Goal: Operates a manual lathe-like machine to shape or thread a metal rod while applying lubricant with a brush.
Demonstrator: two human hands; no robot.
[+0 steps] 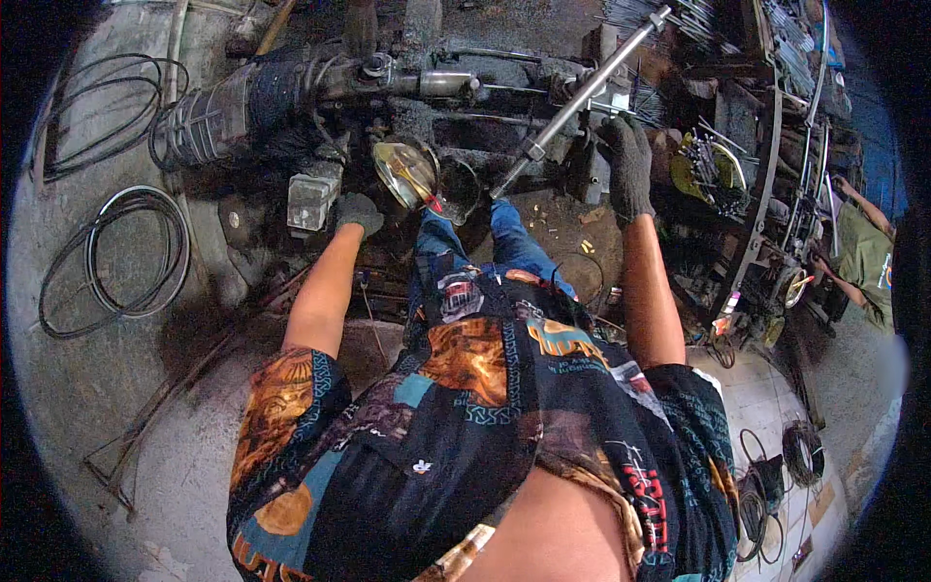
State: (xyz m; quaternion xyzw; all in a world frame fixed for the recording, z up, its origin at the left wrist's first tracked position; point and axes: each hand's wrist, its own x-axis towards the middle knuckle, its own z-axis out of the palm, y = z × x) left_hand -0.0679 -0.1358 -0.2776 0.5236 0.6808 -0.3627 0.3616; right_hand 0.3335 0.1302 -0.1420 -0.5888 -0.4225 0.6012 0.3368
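Note:
My left hand [360, 212], in a dark work glove, is beside a worn grey metal box [312, 201] on the near side of the machine. Its fingers look curled, and what they may hold is hidden. Farther right, my right hand [628, 167], gloved too, reaches up to the machine's right end [588, 160]. Its fingers bend around something at the dark metal parts that I cannot make out. A long steel bar [580, 102] slants across the machine just left of that hand. Between my hands a round, yellowish bowl [405, 175] holds a red-tipped tool.
A large motor-like body [233, 112] forms the machine's left end. Coiled black hoses [114, 254] lie on the floor at left. At right, a yellow container [713, 173] holds thin metal rods near a metal rack [761, 194]. Another person [863, 252] works beyond it.

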